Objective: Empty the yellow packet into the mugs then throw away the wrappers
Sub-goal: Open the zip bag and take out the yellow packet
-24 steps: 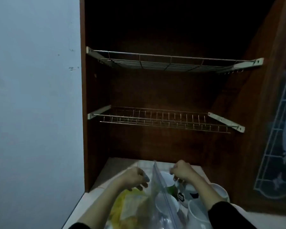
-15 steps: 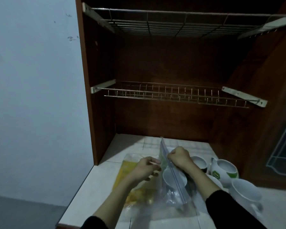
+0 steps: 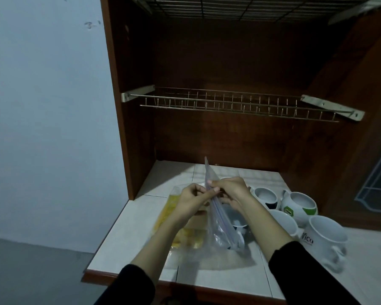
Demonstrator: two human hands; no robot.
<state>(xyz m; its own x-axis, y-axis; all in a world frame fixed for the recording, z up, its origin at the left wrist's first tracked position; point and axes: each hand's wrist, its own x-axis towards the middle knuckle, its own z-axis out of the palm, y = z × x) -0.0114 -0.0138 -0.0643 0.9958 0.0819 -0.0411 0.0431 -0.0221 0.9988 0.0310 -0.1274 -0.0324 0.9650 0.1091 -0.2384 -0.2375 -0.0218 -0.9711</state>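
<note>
— Anything readable from where you sit?

— One thing, in my view. The white mug (image 3: 323,238) nearest me on the right of the worktop (image 3: 128,236) has dark lettering on its side; I make out "ico", and the letter in front of it may be a V.

— And the round mug with green patches?

— That mug (image 3: 299,203) carries a small green badge low on its side, too blurred for me to read. Nothing else shows legible print.
</note>
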